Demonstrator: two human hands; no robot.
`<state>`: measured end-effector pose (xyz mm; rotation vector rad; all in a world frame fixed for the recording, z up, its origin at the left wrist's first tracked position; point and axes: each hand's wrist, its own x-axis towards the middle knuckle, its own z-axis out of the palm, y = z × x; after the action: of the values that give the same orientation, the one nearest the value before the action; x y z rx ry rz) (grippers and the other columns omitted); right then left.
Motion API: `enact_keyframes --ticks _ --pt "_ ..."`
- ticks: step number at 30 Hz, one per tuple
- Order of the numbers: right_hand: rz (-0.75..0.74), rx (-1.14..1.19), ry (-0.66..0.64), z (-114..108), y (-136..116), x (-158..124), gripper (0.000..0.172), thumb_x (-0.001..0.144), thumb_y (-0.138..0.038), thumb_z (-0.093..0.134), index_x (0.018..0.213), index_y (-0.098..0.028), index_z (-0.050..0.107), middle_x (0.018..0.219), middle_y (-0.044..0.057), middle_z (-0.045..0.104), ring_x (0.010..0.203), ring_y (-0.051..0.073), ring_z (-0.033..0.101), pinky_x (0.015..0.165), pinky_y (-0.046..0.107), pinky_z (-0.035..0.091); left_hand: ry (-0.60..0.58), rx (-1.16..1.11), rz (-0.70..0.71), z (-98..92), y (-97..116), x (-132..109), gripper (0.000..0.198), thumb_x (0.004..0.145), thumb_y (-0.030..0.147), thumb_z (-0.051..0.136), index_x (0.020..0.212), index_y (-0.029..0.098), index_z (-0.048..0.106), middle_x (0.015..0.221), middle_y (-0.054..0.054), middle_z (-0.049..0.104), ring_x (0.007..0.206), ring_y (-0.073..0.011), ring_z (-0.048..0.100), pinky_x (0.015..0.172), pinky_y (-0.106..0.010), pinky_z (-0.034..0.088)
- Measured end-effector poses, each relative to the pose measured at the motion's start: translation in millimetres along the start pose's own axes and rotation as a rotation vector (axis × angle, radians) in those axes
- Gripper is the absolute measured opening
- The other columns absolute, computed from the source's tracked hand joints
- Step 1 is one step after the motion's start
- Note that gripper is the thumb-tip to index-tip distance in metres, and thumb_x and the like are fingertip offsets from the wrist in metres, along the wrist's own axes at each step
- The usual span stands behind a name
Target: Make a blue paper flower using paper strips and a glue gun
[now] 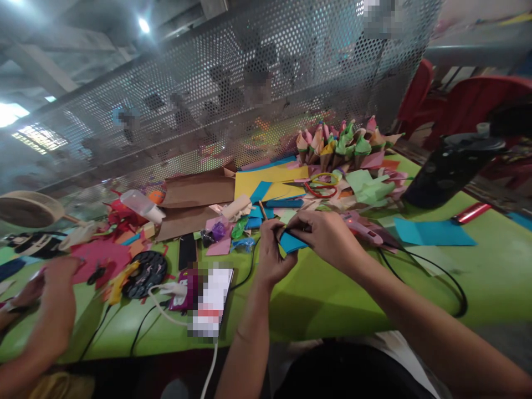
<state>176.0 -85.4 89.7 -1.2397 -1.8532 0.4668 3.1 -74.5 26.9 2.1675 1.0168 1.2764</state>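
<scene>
Between my two hands is a small piece of blue paper (293,242), held just above the green table. My left hand (274,255) grips its left side, thumb below and fingers curled at the top. The fingers of my right hand (318,230) pinch its upper edge, where something small and dark shows that I cannot make out. Just right of my right hand lies a pink-and-white glue gun (363,228) with a black cord. Blue paper scraps (254,223) and a pencil-like stick (262,209) lie behind my left hand.
Paper cones (332,145) in several colours stand at the back, near yellow sheets (270,183). A dark tumbler (451,169) and blue sheet (434,233) are at right. A phone (211,302) with a white cable lies left; a co-worker's hands (54,277) work at far left.
</scene>
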Motion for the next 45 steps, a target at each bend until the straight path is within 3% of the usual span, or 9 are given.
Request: enact_keyframes --ticks 8,19,25,31,45 --pt "-0.043 -0.133 -0.017 -1.4 -2.0 -1.5 0.011 0.089 -0.017 0.066 0.09 -0.021 0.076 0.087 0.006 0.078 0.079 0.021 0.07 0.067 0.027 0.041 0.006 -0.028 0.004 0.7 1.5 0.2 0.049 0.079 0.022 0.06 0.124 0.025 0.043 0.118 -0.007 0.049 0.115 -0.0258 0.051 0.103 -0.043 0.043" --pt "-0.138 -0.277 -0.079 -1.3 1.4 2.7 0.013 0.091 -0.017 0.059 0.086 -0.018 0.071 0.085 0.008 0.072 0.073 0.019 0.061 0.062 0.028 0.031 -0.02 -0.056 -0.039 1.5 2.6 0.0 0.049 0.078 0.021 0.061 0.123 0.024 0.043 0.118 -0.008 0.05 0.114 -0.0262 0.053 0.102 -0.043 0.045" --pt "-0.269 -0.401 -0.093 -6.6 -2.7 3.4 0.02 0.097 -0.018 0.052 0.089 -0.016 0.071 0.083 0.008 0.07 0.07 0.018 0.058 0.061 0.03 0.028 -0.045 -0.077 -0.066 0.4 6.7 0.7 0.049 0.081 0.024 0.061 0.125 0.024 0.041 0.118 -0.007 0.049 0.114 -0.0256 0.054 0.102 -0.043 0.045" --pt "-0.333 -0.485 -0.116 -3.2 -3.3 5.9 0.021 0.094 -0.012 0.05 0.087 -0.013 0.07 0.076 0.008 0.066 0.063 0.017 0.051 0.059 0.032 0.025 -0.076 -0.101 -0.112 1.1 7.5 1.4 0.048 0.078 0.022 0.062 0.123 0.024 0.044 0.117 -0.006 0.052 0.11 -0.0251 0.056 0.1 -0.042 0.046" --pt "-0.365 -0.421 -0.124 -9.5 -0.2 5.9 0.019 0.084 -0.004 0.054 0.086 -0.016 0.069 0.079 0.006 0.068 0.065 0.015 0.051 0.06 0.029 0.026 -0.093 -0.208 -0.213 -0.5 8.7 1.7 0.048 0.08 0.025 0.062 0.124 0.025 0.043 0.116 -0.006 0.056 0.11 -0.0241 0.056 0.099 -0.039 0.044"
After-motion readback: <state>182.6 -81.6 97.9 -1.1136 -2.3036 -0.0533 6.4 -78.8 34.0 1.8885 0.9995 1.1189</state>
